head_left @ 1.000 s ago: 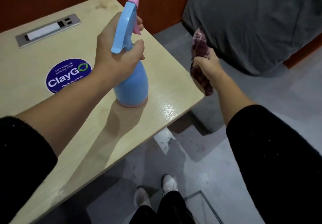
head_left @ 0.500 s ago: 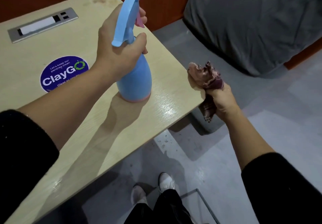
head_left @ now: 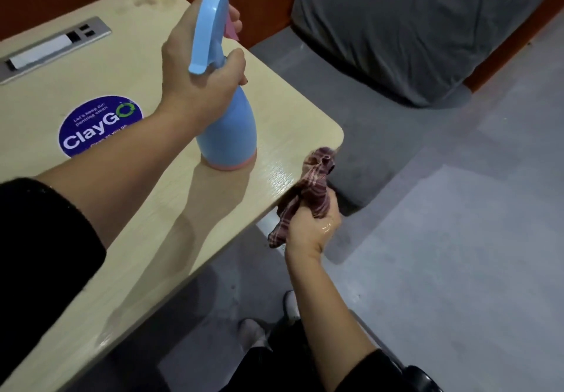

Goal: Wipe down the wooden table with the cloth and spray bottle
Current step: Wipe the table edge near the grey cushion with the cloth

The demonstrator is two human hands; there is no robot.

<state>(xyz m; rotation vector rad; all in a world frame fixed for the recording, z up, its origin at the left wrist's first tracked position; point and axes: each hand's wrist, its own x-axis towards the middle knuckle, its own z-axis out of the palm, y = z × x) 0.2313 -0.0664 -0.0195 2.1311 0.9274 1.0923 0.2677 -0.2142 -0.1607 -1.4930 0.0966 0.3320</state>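
Two hands in view, both occupied. Left hand point(head_left: 201, 77) reaches forward over the counter point(head_left: 128, 208), forearm bare, black sleeve pushed up; it is wrapped tight around the neck of the spray bottle point(head_left: 227, 129), with fingers curled across the front near the pink trigger point(head_left: 230, 28). Bottle stands upright with its base on the counter near the front right corner. Body is smooth light blue plastic, pear-shaped, narrowing upward, with a pink band at the foot and a pink nozzle tip at the top. Walls are opaque; contents cannot be determined.

Right hand point(head_left: 311, 227) is held just off the counter's right edge, over the floor point(head_left: 457, 254), fist clenched around the cloth point(head_left: 314, 190). Cloth is a crumpled maroon plaid weave; one bunched end rises above the fist beside the counter edge, another tail hangs below it. Skin of this hand shows a wet sheen.

Counter top is pale wood-grain laminate with rounded corners, glossy patches near the edge. A round blue ClayGo sticker point(head_left: 100, 126) lies flat left of the bottle. A brushed-metal socket panel point(head_left: 52, 48) is set flush at the far left. A dark grey cushion point(head_left: 412, 25) lies beyond the counter
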